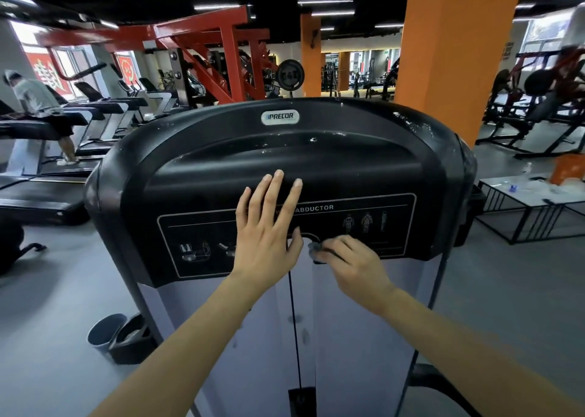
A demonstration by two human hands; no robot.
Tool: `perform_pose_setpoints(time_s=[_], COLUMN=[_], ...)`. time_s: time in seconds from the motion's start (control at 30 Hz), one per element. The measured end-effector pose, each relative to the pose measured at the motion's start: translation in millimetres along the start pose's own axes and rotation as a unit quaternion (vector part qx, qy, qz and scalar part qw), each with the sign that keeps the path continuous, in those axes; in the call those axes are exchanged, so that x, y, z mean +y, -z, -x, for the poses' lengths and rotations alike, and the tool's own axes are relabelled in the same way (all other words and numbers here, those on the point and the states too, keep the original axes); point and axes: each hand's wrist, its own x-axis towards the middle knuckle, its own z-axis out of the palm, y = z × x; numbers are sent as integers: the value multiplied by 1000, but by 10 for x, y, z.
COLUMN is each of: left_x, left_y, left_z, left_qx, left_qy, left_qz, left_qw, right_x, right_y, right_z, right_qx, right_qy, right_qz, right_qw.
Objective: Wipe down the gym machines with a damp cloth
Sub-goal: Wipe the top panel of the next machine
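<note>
A black Precor abductor machine [285,150] fills the middle of the view, its rounded top cover above a pale grey shroud. My left hand [267,229] lies flat on the black cover with straight fingers, over the instruction placard. My right hand [348,264] grips a small grey cloth [315,248] and presses it against the lower edge of the cover, where a black cable [292,305] runs down. Most of the cloth is hidden under my fingers.
A grey bucket [104,331] stands on the floor left of the machine's base. Treadmills [47,150] line the left, with a person on one. An orange pillar [449,55] rises behind at the right, and a low white rack [525,201] stands at the right.
</note>
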Motion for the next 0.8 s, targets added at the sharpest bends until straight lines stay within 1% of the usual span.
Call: perform_pose_setpoints(time_s=[0.07,0.1,0.13,0.27,0.33,0.4,0.47,0.57,0.63,0.67,0.73,0.8], left_x=[16,20,20,34,36,28,16,8,21,40,94,142], left_y=[-23,-42,-62,-136,-164,-184,-193,-188,-176,-163,-139,-127], left_z=[-16,-19,-13,9,14,23,32,32,28,24,9,-22], left_qx=[5,10,16,41,52,50,43,31,27,26,32,36], left_qy=[-1,0,1,6,8,5,0,-3,-1,1,-2,-20], left_qz=[-4,-4,-2,12,17,14,7,1,-2,-4,-6,10], left_qw=[1000,1000,1000,999,998,999,999,1000,1000,1000,999,999], right_x=[53,85,119,250,218,131,41,-11,3,35,112,192], right_y=[86,172,276,617,596,463,232,-109,-171,-147,-3,225], right_z=[-83,-189,-323,-868,-916,-760,-428,158,352,355,191,-108], right_qx=[-32,-29,-10,127,165,182,157,39,-33,-55,-63,-16], right_qy=[31,39,33,-44,-66,-69,-49,-12,14,29,50,44], right_qz=[1,8,17,49,51,60,59,54,46,41,37,51], right_qw=[999,999,999,990,983,979,985,998,998,997,996,998])
